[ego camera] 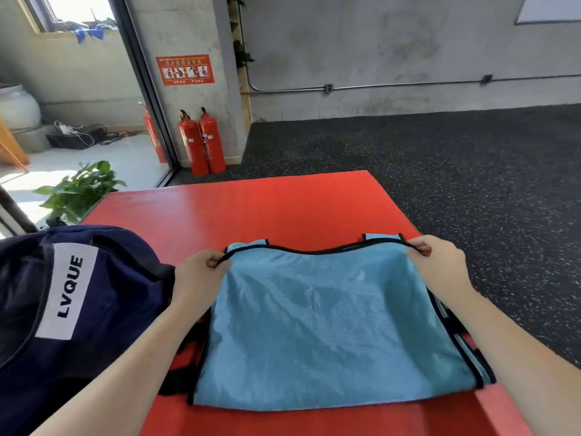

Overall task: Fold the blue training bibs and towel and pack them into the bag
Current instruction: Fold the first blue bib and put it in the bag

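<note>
Blue mesh training bib [327, 328] lies on the red tabletop [283, 209], its top layer folded over toward the far edge — left hand [201, 272] and right hand [437, 262] each pinching a far corner of its black-trimmed hem — navy LVQUE bag [94, 297] touching the left forearm.

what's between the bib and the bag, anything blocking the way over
Nothing visible. The blue bib lies on the red mat, pinched at its far edge by the left hand and right hand. The navy bag sits directly left of it.
</note>
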`<state>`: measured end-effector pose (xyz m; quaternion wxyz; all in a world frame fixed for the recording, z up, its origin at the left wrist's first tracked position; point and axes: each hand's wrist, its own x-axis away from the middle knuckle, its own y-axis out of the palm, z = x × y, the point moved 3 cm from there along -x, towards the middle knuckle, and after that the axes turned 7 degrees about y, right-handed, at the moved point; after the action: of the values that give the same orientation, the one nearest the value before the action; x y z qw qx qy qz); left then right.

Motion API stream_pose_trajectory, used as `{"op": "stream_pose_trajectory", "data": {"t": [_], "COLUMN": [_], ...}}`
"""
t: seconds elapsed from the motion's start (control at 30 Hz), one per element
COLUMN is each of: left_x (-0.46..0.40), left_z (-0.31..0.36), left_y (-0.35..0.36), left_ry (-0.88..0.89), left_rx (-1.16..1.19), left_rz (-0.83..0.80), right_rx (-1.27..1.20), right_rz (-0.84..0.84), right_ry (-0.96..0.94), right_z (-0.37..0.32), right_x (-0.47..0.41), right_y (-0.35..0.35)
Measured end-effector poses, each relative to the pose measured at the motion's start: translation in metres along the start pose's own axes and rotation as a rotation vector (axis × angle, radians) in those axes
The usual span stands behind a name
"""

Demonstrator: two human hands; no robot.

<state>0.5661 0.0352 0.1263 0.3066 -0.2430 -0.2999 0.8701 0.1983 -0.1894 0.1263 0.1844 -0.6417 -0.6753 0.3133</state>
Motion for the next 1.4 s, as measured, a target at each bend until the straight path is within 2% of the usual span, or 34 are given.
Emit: {"op": "stream_pose_trajectory", "data": {"t": [0.2, 0.4, 0.53, 0.67, 0.77, 0.83, 0.87, 0.97, 1.07, 1.17, 1.4], "left_x": [-0.035, -0.040, 0.008, 0.085, 0.132, 0.146, 0.145, 0.123, 0.111, 0.118, 0.159], "left_z": [0.011, 0.000, 0.022, 0.074, 0.082, 0.067, 0.053, 0.003, -0.034, -0.035, 0.001], "left_y": [0.005, 0.030, 0.040, 0.066, 0.083, 0.082, 0.075, 0.039, 0.010, -0.001, -0.010], "left_ry": [0.003, -0.032, 0.170, 0.458, 0.528, 0.522, 0.497, 0.402, 0.297, 0.283, 0.302], "left_rx": [0.095, -0.084, -0.296, -0.368, -0.401, -0.477, -0.509, -0.568, -0.590, -0.565, -0.554], "left_rz": [0.095, -0.143, -0.159, -0.334, -0.492, -0.529, -0.516, -0.345, -0.396, -0.407, -0.240], "right_rx": [-0.139, -0.028, 0.111, 0.155, 0.277, 0.424, 0.497, 0.606, 0.640, 0.692, 0.588], "right_rz": [0.062, 0.001, -0.126, -0.359, -0.453, -0.460, -0.438, -0.358, -0.378, -0.400, -0.367], "right_ry": [0.018, 0.005, -0.139, -0.196, -0.299, -0.355, -0.358, -0.307, -0.289, -0.293, -0.392], "right_z": [-0.019, -0.007, -0.020, -0.035, -0.032, -0.012, 0.001, 0.037, 0.051, 0.048, 0.041], "right_x": [-0.029, -0.015, 0.030, 0.086, 0.114, 0.116, 0.112, 0.092, 0.088, 0.095, 0.111], "right_y": [-0.006, 0.015, 0.028, 0.053, 0.061, 0.056, 0.049, 0.016, -0.008, -0.017, -0.043]}}
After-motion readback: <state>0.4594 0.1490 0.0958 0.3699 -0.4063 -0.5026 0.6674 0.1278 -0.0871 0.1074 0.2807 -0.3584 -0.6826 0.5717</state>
